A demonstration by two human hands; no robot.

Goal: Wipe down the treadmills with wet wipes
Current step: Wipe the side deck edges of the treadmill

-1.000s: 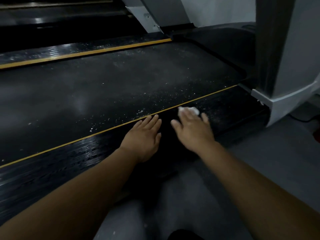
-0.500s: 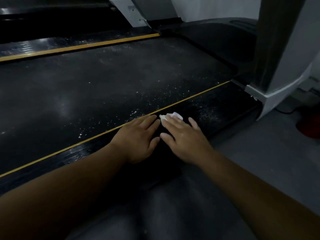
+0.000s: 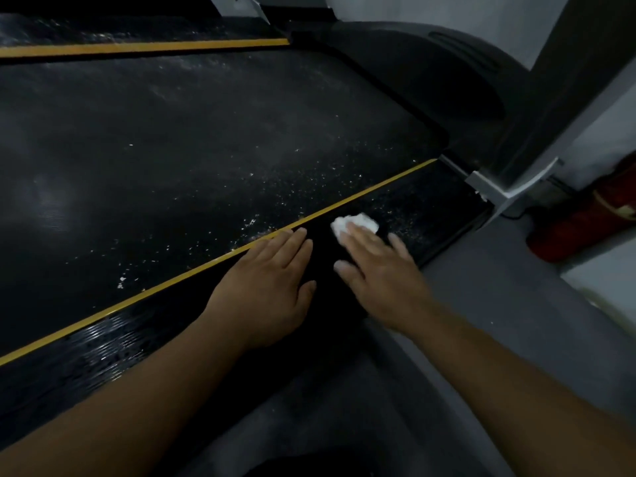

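A black treadmill fills the view, its dusty belt (image 3: pixel 192 160) bordered by a yellow line and a ribbed black side rail (image 3: pixel 423 204). My right hand (image 3: pixel 382 270) lies flat on that rail, its straight fingers pressing a crumpled white wet wipe (image 3: pixel 358 223) that shows beyond the fingertips. My left hand (image 3: pixel 272 287) rests flat on the same rail just to the left, fingers straight, fingertips at the yellow line. White specks cover the belt and the rail ahead of the wipe.
A grey upright post with a light base (image 3: pixel 502 187) stands at the rail's right end. A red object (image 3: pixel 585 218) lies on the grey floor (image 3: pixel 499 304) beyond it. A second yellow-edged rail (image 3: pixel 137 46) runs along the far side.
My right hand slid the wipe left towards my left hand, then back to the right along the rail. My left hand stayed planted on the rail.
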